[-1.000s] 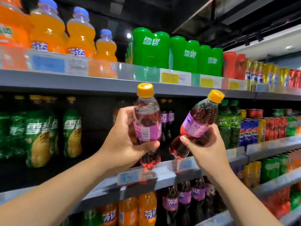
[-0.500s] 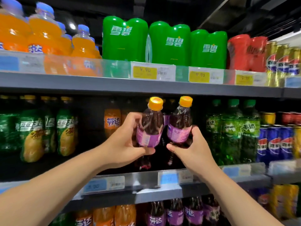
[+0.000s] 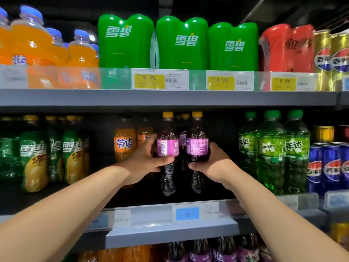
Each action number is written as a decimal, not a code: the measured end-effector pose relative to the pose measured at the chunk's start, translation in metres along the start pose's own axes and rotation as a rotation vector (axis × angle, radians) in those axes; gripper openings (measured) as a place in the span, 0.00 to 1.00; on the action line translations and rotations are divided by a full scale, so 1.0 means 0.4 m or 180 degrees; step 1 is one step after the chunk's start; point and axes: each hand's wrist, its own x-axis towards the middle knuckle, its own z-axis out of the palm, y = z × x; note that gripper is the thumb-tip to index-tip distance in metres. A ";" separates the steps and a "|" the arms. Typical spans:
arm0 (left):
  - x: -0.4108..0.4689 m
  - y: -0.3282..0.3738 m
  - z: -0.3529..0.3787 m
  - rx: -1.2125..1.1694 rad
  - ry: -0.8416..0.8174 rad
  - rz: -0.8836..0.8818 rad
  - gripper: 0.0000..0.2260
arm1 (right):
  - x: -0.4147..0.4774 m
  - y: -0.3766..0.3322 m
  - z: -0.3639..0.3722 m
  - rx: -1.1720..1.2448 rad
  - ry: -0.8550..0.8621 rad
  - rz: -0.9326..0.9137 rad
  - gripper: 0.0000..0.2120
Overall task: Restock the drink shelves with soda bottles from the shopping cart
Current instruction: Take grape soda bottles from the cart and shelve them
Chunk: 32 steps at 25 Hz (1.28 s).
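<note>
Two dark grape soda bottles with purple labels and yellow caps stand upright side by side inside the middle shelf. My left hand grips the left grape bottle around its waist. My right hand grips the right grape bottle the same way. Both bottle bases hang just above or on the dark shelf floor; I cannot tell which. More grape bottles stand behind them.
Orange soda bottles stand just left of my hands, green lemon-tea bottles further left. Green Mirinda bottles and blue cans fill the right. Green packs sit on the upper shelf. The lower shelf holds grape bottles.
Both hands have pushed the two bottles forward into the middle shelf. The right bottle went from tilted to upright, and the pair now stands close together, deeper in.
</note>
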 end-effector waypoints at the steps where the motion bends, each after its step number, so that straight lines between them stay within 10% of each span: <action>1: 0.011 -0.005 -0.006 -0.0025 -0.0090 -0.0050 0.43 | 0.016 0.003 0.001 -0.0087 -0.0032 0.0043 0.42; 12: 0.051 -0.090 0.031 0.1310 0.0637 0.0260 0.34 | 0.065 0.039 0.068 -0.0365 -0.0123 -0.0356 0.44; 17: 0.057 -0.105 0.005 0.0853 0.0613 -0.0103 0.31 | 0.051 0.060 0.034 -0.0065 -0.0746 -0.0021 0.20; 26: 0.051 -0.103 0.020 0.1465 0.0676 -0.0146 0.32 | 0.045 0.063 0.040 0.0286 -0.0339 -0.0020 0.17; 32: 0.060 -0.108 0.025 0.1452 0.0573 -0.0247 0.32 | 0.076 0.044 0.053 -0.0134 -0.0273 -0.0178 0.33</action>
